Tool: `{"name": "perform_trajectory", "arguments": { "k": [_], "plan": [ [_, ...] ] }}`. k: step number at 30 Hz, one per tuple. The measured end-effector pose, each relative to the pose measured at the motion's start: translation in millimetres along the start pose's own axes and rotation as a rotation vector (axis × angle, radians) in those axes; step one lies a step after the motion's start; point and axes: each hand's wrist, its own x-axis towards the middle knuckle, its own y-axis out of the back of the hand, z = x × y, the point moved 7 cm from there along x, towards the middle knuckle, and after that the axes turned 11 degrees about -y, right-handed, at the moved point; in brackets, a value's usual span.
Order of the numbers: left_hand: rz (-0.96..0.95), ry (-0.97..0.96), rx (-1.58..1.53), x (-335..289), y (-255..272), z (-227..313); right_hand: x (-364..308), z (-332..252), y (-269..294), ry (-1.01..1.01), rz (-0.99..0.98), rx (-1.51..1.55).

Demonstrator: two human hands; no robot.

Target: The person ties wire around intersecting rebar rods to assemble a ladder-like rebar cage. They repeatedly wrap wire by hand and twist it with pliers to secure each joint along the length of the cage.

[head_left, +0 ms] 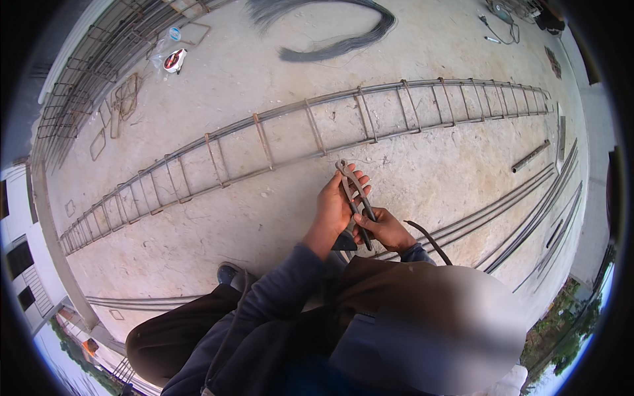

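Dark metal end-cutting pincers lie at an angle between my two hands, jaws pointing up and away, the black handles slightly apart. My left hand is wrapped around them close to the jaws, palm up, with its fingertips showing beyond the tool. Lower down, my right hand grips the handles with the thumb on top. Just past the jaws is a long reinforcement cage of steel bars and square stirrups on the concrete floor. Both hands are apart from the cage.
A grey bundle of tie wire lies at the far side. Near a red-and-white tape measure are loose stirrups and stacked cages. Long steel bars and a short pipe rest at the right. A corded tool sits far right.
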Motion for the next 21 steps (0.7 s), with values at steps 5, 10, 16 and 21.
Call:
{"name": "perform_trajectory", "arguments": {
  "k": [5,10,16,21],
  "plan": [
    [-0.102,0.035,0.098,8.6,11.9,7.1,2.9,9.0,14.9,0.085,-0.1,0.141],
    [0.026,-0.185,0.363,-1.3,9.1,14.0,4.7,-2.5,21.7,0.213,-0.013,0.161],
    [0.059,-0.44,0.79,-31.0,-46.5,35.9,-7.6,-22.6,30.1,0.317,-0.027,0.241],
    [0.009,-0.558,0.93,-24.9,-56.1,53.2,-26.4,-57.1,56.3,0.455,0.39,-0.135]
  ]
}}
